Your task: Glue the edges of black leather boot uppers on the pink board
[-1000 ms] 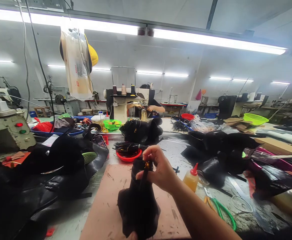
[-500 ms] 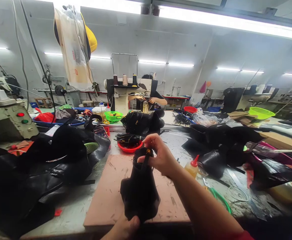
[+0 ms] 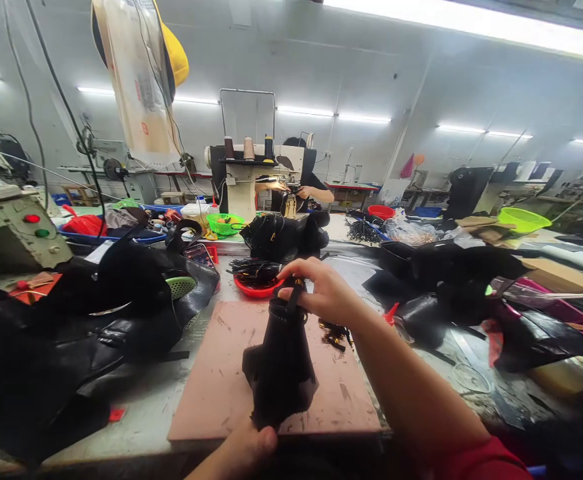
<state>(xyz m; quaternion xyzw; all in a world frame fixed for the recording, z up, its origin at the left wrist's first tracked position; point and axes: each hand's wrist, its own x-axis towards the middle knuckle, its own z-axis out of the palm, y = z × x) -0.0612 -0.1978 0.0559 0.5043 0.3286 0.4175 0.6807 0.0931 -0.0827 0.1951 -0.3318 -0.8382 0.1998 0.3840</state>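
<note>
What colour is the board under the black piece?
The board is pale pink with dark scuffs; it shows best in the head view.

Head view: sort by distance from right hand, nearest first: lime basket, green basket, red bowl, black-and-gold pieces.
From the right hand:
1. Black-and-gold pieces, on the pink board, and red bowl, left of the hand: too close to call.
2. Green basket, farther back, left.
3. Lime basket, far right.

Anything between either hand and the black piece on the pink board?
Nothing visible. The right hand pinches a black strap at the far end of the black piece; the left hand is at its near end. The small black-and-gold bits lie beside it, not in between.
</note>
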